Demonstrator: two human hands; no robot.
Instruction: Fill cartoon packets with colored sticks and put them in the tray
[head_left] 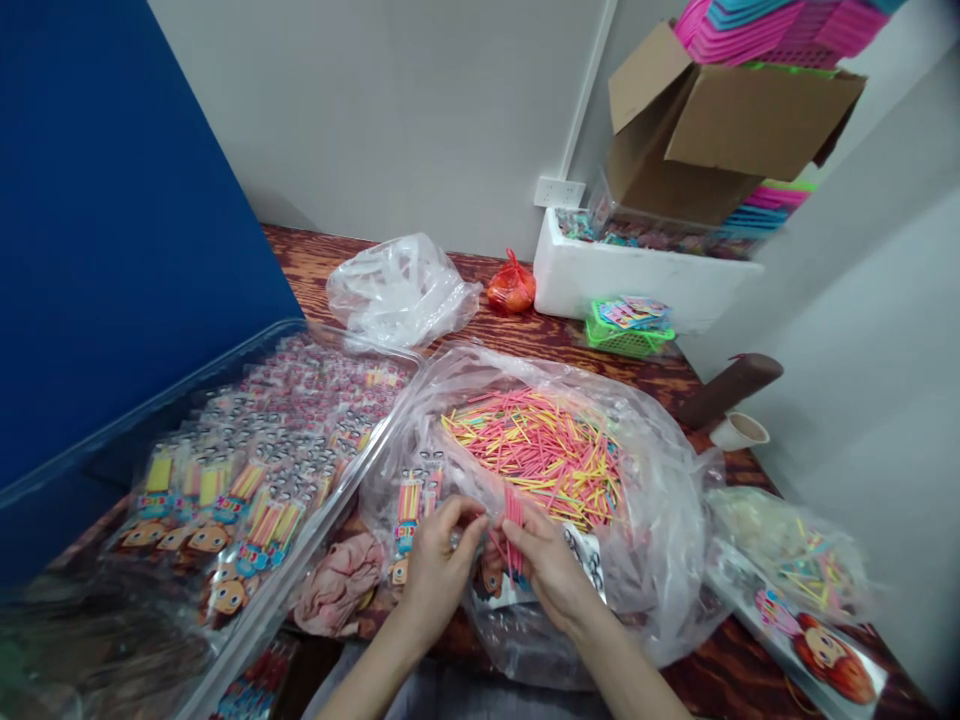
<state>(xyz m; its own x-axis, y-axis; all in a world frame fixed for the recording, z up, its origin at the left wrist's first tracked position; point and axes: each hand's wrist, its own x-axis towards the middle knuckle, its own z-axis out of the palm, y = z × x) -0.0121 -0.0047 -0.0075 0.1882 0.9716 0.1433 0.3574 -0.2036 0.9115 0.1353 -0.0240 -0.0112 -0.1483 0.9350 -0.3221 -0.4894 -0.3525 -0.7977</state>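
Pink sticks (514,510), axis twelve-to-six, are resting pinched in right hand (551,568); left hand (441,555), nine o'clock, half-curled, hold unclear.

Right hand (551,570) holding pink sticks (514,507), left hand (441,555) near, multicoloured stick heap (536,450) beyond

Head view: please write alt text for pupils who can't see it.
A person's right hand holds a bunch of pink sticks, the left hand close beside it, at a clear bag of loose pink and yellow sticks. Left of the bag, a clear tray holds cartoon packets; a white box stands behind.
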